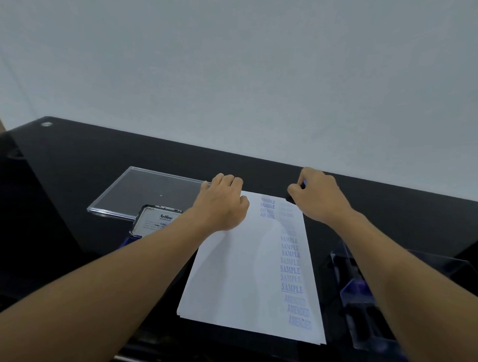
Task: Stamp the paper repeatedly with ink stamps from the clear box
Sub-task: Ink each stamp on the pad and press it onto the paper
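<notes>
- The left hand (223, 204), fingers curled and holding nothing, weighs on the far-left corner of the white paper sheet (237, 275), probably to stop it sliding.
- The right hand (317, 198) pinches a small dark ink stamp (293, 197) at the sheet's far-right corner (above the printed column).
- The clear plastic box (364, 293) sits under the right forearm; the left forearm crosses the open ink pad (155, 221).

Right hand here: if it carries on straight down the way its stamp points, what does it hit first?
Most likely the paper, at its far right corner; the stamp in the right hand may already touch it, depth is unclear.
</notes>
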`<state>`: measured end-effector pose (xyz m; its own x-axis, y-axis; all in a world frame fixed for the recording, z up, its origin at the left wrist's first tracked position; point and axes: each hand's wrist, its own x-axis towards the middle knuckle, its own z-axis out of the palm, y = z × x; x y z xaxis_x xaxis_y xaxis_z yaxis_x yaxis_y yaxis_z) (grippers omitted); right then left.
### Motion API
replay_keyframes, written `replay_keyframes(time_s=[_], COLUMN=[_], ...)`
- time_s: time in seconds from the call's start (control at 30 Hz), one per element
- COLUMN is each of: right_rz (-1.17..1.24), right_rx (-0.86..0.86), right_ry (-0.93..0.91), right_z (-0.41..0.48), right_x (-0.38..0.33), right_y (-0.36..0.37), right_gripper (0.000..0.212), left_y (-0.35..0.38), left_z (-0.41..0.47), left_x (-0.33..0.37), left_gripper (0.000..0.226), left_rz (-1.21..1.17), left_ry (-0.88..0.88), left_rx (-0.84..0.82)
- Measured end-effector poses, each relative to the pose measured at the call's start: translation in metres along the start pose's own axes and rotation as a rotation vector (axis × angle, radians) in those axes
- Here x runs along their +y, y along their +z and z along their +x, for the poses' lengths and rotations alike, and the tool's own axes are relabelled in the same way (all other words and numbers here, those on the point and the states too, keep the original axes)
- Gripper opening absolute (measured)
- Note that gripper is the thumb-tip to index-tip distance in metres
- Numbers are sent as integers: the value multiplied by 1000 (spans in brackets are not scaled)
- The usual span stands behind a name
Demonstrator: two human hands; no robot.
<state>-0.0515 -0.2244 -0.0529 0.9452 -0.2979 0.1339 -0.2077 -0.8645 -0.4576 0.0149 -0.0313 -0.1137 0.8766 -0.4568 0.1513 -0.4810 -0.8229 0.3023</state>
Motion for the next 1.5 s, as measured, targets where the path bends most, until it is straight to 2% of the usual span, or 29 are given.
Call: replay_keyframes(time_s=[0.17,0.4,0.93,1.17,1.37,1.5], right_rz=[-8,3,-78,-93,-140,-290], right_rx=[-4,-1,10,-68,-57,-116], right_ry=[4,15,153,222,291,263], right_z=[-5,-22,-125,-160,-183,-190], right_x=[1,6,78,107,112,109], right_y=[-4,-21,-105,-110,-98,-93], right_gripper=[16,17,15,16,16,18], left_y=[-4,-14,-27,-1,31,44], left_z=[-4,-14,-75,-101,-117,-123], left_x=[4,19,136,180,197,196], left_gripper=[35,37,39,31,51,52], left_rz=[-40,-55,-178,-240,-224,-166], left_ry=[5,27,198,264,295,307], left_rx=[6,-3,18,-109,-210,-210])
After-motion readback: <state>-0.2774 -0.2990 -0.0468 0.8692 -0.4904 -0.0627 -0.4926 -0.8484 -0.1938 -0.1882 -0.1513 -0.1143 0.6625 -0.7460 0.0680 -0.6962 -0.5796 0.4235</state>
